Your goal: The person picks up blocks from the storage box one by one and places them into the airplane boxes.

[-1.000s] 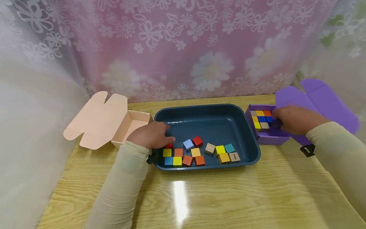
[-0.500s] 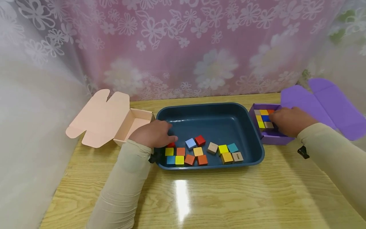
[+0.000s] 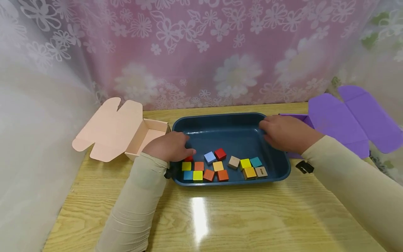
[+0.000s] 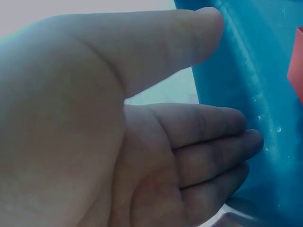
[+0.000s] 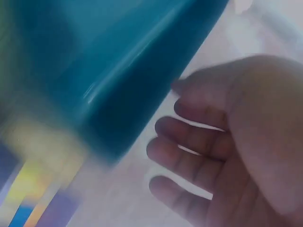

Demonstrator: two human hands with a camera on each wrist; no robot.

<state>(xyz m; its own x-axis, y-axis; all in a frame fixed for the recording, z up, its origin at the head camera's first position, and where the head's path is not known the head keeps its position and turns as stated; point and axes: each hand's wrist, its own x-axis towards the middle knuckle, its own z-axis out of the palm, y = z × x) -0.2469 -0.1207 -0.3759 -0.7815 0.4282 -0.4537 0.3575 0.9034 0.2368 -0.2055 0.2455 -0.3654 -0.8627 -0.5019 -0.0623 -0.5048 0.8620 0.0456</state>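
A dark blue tray [image 3: 220,134] holds several small coloured cubes, mostly along its near side. Over the tray's left rim lies my left hand [image 3: 167,147], close to a partly covered red cube [image 3: 189,159]. In the left wrist view its thumb and fingers [image 4: 203,123] extend apart with nothing between them. My right hand [image 3: 284,133] is above the tray's right rim, covering much of the purple box [image 3: 294,155]. The right wrist view shows relaxed, spread fingers [image 5: 189,161] holding nothing, with blurred coloured cubes [image 5: 31,182] at lower left.
An opened peach box [image 3: 148,140] stands left of the tray, its lid [image 3: 110,129] folded outward. The purple lid [image 3: 340,120] spreads to the right. Everything rests on a wooden table [image 3: 239,213], with a floral curtain [image 3: 201,56] behind.
My right hand has moved left out of the purple box to the tray's right rim. My left hand stays at the left rim, and the tray's visible cubes have not shifted.
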